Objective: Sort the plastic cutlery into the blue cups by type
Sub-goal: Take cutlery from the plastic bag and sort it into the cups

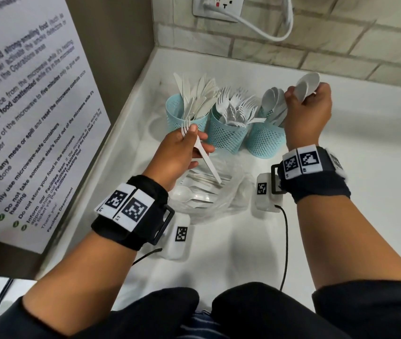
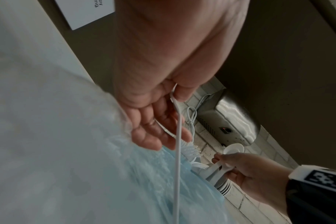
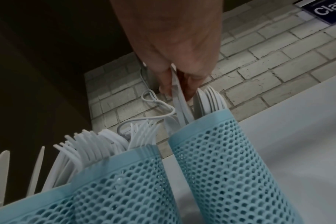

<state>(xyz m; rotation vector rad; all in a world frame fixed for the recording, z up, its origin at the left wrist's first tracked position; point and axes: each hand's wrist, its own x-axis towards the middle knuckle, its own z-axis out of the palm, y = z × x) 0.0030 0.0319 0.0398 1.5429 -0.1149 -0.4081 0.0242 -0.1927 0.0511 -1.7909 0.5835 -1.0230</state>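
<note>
Head view, item one: white plastic fork (image 1: 200, 149), pinched near its neck by the left hand (image 1: 182, 155), thumb on top, tines pointing away toward the cups and handle trailing back over the bag (image 1: 221, 199). Item two: a small stack of white spoons (image 1: 306, 85), held by their handles in the right hand (image 1: 308, 116), fingers curled round them, bowls uppermost, handle ends dipping toward the spoon cup (image 1: 265, 140). Handling, as judged: very light, thin, slightly springy stock; smooth and apt to slip or fan apart when several are held together; tines and necks likely to snap if bent or forced down among pieces already standing. Best hold is judged to be on the flat handle, or at the neck just behind the head, as both grips now have it. Receptacles: three pale blue mesh cups in a row at the back corner of the white worktop (image 1: 341, 192), just beside one another; knife cup (image 1: 180, 113) left, fork cup (image 1: 226, 135) middle, spoon cup right, each already well filled, so new pieces must be threaded in handle first. Stock remaining: a clear bag lying on the worktop in front of the cups, with more white cutlery showing through it; count not readable. Surroundings: brick-pattern tiled wall (image 1: 329, 45) behind, wall socket (image 1: 216, 7) with white cable, printed notice (image 1: 23, 118) on the left panel.
</note>
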